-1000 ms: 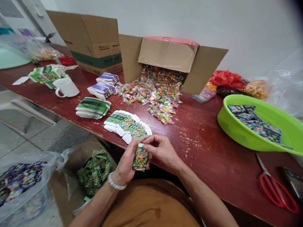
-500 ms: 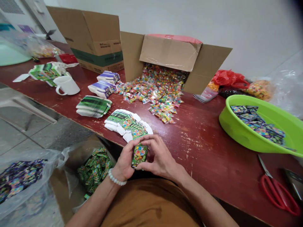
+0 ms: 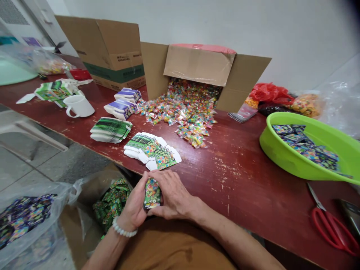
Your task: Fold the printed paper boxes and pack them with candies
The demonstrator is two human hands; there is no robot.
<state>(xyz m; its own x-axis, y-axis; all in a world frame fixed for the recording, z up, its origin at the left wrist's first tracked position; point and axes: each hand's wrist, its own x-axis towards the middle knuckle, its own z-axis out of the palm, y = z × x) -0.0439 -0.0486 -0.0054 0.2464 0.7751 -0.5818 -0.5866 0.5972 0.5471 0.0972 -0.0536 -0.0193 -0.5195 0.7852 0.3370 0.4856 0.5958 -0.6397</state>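
Note:
A small green printed box [image 3: 152, 193] is held upright between both hands just off the near edge of the red table [image 3: 247, 176]. My left hand [image 3: 133, 208], with a white bead bracelet, grips its left side. My right hand [image 3: 173, 197] wraps round its right side and top. Right behind my hands lies a fanned stack of flat green box blanks [image 3: 153, 150]. Below and to the left, a carton holds filled green boxes [image 3: 112, 204].
A tipped cardboard box [image 3: 202, 71] spills wrapped candies [image 3: 185, 112] onto the table. A green basin [image 3: 306, 157] with dark packets stands right; red scissors [image 3: 332, 227] lie near it. More flat blanks [image 3: 111, 129], purple boxes [image 3: 125, 103], a white mug [image 3: 78, 106] sit left.
Both hands have brought the small green box down and left, off the table edge towards my lap, and the right hand has closed over its top.

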